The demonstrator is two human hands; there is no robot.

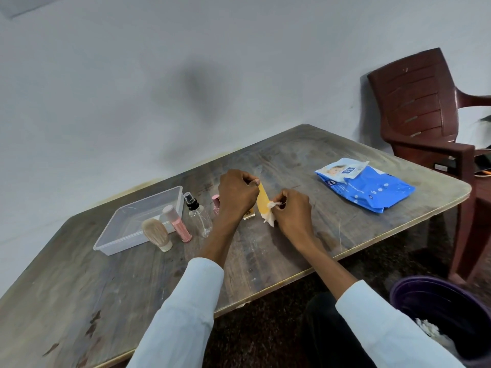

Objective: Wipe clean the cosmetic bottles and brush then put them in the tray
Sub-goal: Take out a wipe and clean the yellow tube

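At frame centre, the left hand [237,193] pinches the top of an orange bottle [263,202] while the right hand [292,208] rubs it with a wipe [271,215]; a slip could topple the spray bottle [198,215] beside the tray [125,224].

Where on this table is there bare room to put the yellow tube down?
Bare wood lies between the hands and the blue wipes pack, and across the near left of the table below the tray. The empty tray is free too. It is crowded beside the tray, where the brush, pink bottle and spray bottle stand.
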